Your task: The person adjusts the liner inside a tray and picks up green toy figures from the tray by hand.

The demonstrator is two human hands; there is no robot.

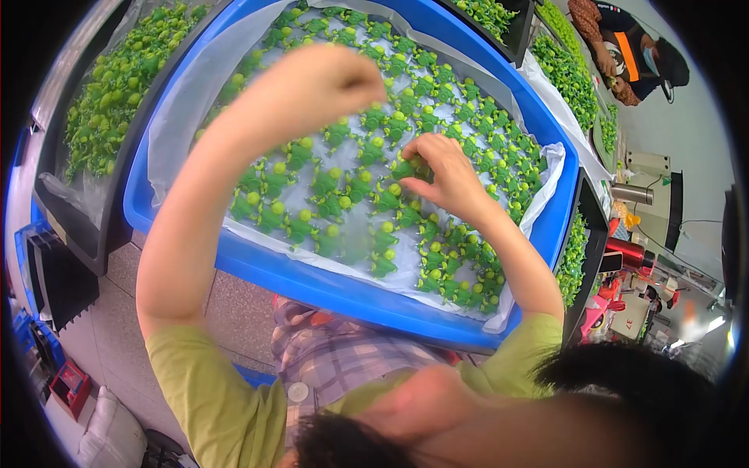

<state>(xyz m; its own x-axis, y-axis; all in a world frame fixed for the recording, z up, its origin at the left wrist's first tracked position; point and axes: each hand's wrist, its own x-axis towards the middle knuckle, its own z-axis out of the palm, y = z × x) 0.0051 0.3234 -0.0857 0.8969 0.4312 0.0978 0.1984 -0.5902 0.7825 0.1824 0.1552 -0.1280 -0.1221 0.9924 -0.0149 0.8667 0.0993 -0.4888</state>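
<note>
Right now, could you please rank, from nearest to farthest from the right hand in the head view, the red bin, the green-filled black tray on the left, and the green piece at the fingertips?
1. Green piece: right at the right hand.
2. Black tray: upper left of the view.
3. Red bin: lower left.

The blue tub in the middle of the frame looks like smooth, hard plastic, with a soft sheen along its near wall. Its white liner is thin, crinkled sheeting, half see-through, plastic by the look of it. The little green figures seem moulded in plastic, smooth and faintly shiny. Matt black plastic for the crate at far left, woven cloth for the checked apron below, a speckled, stone-like floor, and a polished metal cylinder at right
</note>
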